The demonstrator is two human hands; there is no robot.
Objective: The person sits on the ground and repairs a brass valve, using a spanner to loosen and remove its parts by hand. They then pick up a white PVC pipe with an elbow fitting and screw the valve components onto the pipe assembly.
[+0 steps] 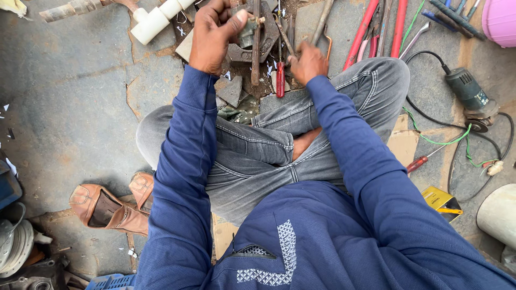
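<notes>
- Left hand [212,35] closed around a small greenish valve [248,31], pressed on a rusty block [267,37] on the floor.
- Right hand [307,62] gripping a long metal rod [322,21], tilted up.
- Red screwdriver [280,79] just beside right hand.
- Yellow box [441,201] at far right, near grinder [468,94].

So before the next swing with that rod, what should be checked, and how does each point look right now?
1. Left hand grips the small metal fitting: ok.
2. Right hand is closed around the metal rod: ok.
3. Fitting rests against the rusty block: ok, though the contact is partly hidden.
4. Left thumb clear of the strike spot: cannot tell.
5. Red screwdriver lies loose right beside the work: not ok.
6. Angle grinder and its cable lie off to the side: ok.
</notes>
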